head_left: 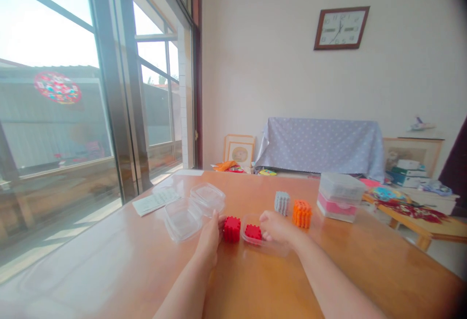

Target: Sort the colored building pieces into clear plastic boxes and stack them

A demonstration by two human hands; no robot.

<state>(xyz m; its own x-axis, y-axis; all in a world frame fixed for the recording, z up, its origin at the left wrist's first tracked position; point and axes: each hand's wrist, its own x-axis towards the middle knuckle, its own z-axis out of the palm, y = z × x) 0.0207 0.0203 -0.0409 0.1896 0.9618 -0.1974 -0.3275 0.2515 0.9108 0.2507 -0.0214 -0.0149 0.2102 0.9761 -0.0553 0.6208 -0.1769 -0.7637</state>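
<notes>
A red stack of notched pieces (232, 229) stands on the table in front of me. My left hand (212, 235) is upright along its left side, fingers stretched out and close against it; whether they touch cannot be made out. Right of the stack, a small clear plastic container (255, 242) holds more red notched pieces (253, 232). My right hand (274, 226) is at that container's right side with its fingers curled closed; what they pinch is hidden. Beyond it stand a grey notched stack (282, 203) and an orange one (302, 214).
Clear plastic containers or lids (183, 219) lie to the left, near a printed paper sheet (156, 201). At the right stands a lidded box (338, 197) with a pink layer. Behind the wooden table (146, 270) is a cloth-covered piece of furniture (321, 146).
</notes>
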